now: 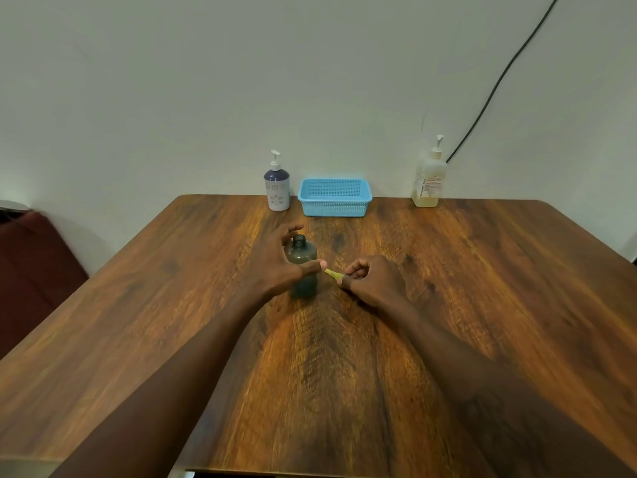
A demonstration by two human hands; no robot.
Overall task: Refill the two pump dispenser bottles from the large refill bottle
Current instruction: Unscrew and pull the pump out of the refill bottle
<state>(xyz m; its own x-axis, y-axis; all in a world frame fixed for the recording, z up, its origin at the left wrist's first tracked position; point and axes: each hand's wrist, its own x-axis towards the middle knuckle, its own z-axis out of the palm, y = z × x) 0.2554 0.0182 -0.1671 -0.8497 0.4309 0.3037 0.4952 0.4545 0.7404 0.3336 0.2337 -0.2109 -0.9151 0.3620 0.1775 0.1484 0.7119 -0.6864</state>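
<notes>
left hand (286,267) curled round open dark bottle (305,251), upright mid-table. right hand (375,281) pinching small yellow bit (331,273). refill bottle (429,177) upright back right, nearer right hand, guessing that one fetches it.

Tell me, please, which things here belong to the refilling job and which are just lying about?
Job: open grey bottle, floral pump bottle, large refill bottle, yellow-green piece pinched in the right hand.
Lying about: blue basket, black cable.

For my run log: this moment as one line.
left hand holds uncapped dark bottle | right hand pinches yellow-green piece | large bottle untouched
</notes>
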